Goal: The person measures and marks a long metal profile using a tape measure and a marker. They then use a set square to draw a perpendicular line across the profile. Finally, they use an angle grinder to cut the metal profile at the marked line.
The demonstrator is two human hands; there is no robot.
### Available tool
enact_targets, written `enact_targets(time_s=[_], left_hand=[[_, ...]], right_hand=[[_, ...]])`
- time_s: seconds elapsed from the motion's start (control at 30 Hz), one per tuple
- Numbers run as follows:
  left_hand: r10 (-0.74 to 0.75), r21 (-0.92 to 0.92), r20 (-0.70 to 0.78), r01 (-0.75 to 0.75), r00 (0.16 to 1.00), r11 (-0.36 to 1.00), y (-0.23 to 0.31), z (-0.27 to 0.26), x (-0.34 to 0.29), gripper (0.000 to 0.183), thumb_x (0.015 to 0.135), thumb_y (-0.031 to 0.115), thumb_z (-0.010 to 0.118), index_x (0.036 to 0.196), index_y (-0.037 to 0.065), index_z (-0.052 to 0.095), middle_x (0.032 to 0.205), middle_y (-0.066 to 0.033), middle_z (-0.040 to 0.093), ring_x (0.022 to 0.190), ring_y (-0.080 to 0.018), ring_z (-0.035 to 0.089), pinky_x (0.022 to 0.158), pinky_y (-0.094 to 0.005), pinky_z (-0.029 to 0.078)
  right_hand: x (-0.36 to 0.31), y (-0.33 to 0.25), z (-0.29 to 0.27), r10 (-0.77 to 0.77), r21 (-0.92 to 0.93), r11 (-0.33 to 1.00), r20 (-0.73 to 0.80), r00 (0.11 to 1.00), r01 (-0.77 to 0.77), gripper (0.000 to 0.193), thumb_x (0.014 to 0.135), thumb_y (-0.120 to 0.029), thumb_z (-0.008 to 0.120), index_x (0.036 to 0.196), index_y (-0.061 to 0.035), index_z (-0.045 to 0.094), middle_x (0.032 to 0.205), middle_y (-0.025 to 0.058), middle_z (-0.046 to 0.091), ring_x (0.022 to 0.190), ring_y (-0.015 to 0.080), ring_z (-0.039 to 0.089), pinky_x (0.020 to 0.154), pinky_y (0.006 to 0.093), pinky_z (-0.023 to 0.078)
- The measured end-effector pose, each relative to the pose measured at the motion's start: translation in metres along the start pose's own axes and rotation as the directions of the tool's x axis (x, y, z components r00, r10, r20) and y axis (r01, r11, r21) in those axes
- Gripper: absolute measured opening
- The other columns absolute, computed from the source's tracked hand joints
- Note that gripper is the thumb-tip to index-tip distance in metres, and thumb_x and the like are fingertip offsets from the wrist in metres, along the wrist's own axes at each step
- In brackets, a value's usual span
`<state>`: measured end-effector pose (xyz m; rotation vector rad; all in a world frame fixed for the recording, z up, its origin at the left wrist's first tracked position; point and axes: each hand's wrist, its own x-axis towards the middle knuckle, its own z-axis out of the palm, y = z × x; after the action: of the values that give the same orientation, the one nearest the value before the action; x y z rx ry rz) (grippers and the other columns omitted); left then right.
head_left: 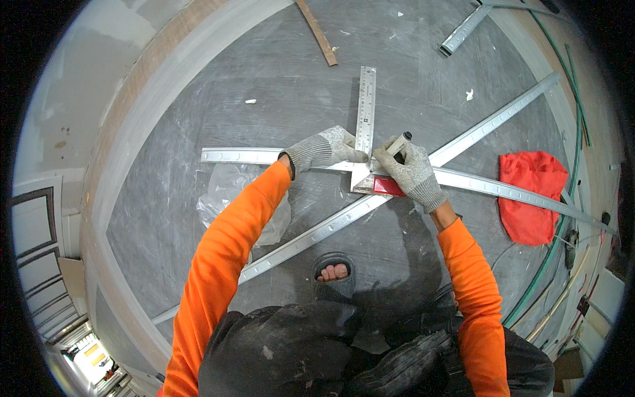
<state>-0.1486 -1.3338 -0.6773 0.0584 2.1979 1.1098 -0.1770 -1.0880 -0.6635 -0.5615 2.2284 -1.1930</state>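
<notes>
My gloved left hand (325,148) rests over a long metal channel (241,155), its fingers pressing at the foot of a metal try square (365,109). The ruler blade of the square points away from me, across the channel, and its red-faced stock lies on the near side. In my gloved right hand (413,173) is a marker pen (399,143), held slanted close to the blade's base. The marker's tip is hidden behind the fingers. Beneath, a second metal channel (317,235) crosses diagonally from lower left to upper right.
Clear plastic sheeting (268,215) lies under my left forearm. A red cloth bag (532,198) sits at the right, partly under the channel. Farther off are a wooden strip (317,33) and another metal channel (466,30). Green cords or strips (575,112) and cables run along the right side.
</notes>
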Motion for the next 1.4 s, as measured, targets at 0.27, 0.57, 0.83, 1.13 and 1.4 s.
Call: enact_targets(time_s=[0.27, 0.57, 0.83, 1.13, 1.4], left_hand=[[-0.029, -0.021, 0.014, 0.029, 0.999, 0.999, -0.006, 0.003, 0.006, 0.048, 0.096, 0.045, 0.072, 0.12, 0.003, 0.077, 0.103, -0.0135, 0.078, 0.092, -0.0202, 0.072, 0.085, -0.0356, 0.055], [-0.003, 0.008, -0.004, 0.003, 1.0, 1.0, -0.008, 0.005, 0.007, 0.054, 0.096, 0.055, 0.07, 0.114, 0.005, 0.079, 0.099, -0.0155, 0.078, 0.092, -0.025, 0.075, 0.085, -0.0392, 0.056], [0.015, -0.019, 0.001, -0.015, 1.0, 1.0, -0.01, 0.003, 0.007, 0.053, 0.095, 0.054, 0.071, 0.114, 0.004, 0.079, 0.099, -0.0156, 0.079, 0.092, -0.0245, 0.074, 0.085, -0.0382, 0.056], [0.019, -0.056, 0.002, -0.019, 1.0, 0.998, -0.006, 0.003, 0.003, 0.048, 0.095, 0.045, 0.073, 0.118, 0.003, 0.078, 0.096, -0.0132, 0.078, 0.086, -0.0179, 0.07, 0.081, -0.0341, 0.054], [0.018, -0.075, 0.002, -0.018, 1.0, 0.997, -0.004, 0.002, 0.002, 0.046, 0.096, 0.045, 0.072, 0.12, 0.006, 0.079, 0.095, -0.0112, 0.078, 0.085, -0.015, 0.07, 0.08, -0.0324, 0.054]], right_hand=[[0.0, -0.003, -0.004, 0.003, -0.049, 0.999, 0.053, 0.999, 0.0, 0.042, 0.101, -0.043, 0.068, 0.112, -0.0026, 0.071, 0.093, 0.0155, 0.076, 0.087, 0.0213, 0.076, 0.08, 0.0373, 0.06], [0.001, 0.002, -0.002, -0.024, -0.038, 0.999, 0.002, 1.0, 0.024, 0.049, 0.099, -0.05, 0.067, 0.107, -0.0015, 0.074, 0.088, 0.019, 0.075, 0.087, 0.0303, 0.077, 0.078, 0.0417, 0.058], [0.002, -0.004, -0.002, 0.025, -0.069, 0.997, 0.014, 1.0, -0.024, 0.054, 0.098, -0.053, 0.067, 0.11, -0.0002, 0.073, 0.091, 0.0203, 0.075, 0.088, 0.0307, 0.077, 0.079, 0.0412, 0.058], [0.007, 0.007, 0.001, 0.041, -0.049, 0.998, -0.018, 0.999, -0.042, 0.058, 0.096, -0.055, 0.067, 0.111, 0.0006, 0.073, 0.09, 0.0206, 0.075, 0.086, 0.0297, 0.076, 0.078, 0.0417, 0.058], [0.013, 0.015, 0.003, 0.065, 0.031, 0.998, -0.067, 0.996, -0.063, 0.055, 0.098, -0.053, 0.067, 0.109, 0.0004, 0.073, 0.088, 0.0181, 0.075, 0.082, 0.0272, 0.074, 0.075, 0.0408, 0.056]])
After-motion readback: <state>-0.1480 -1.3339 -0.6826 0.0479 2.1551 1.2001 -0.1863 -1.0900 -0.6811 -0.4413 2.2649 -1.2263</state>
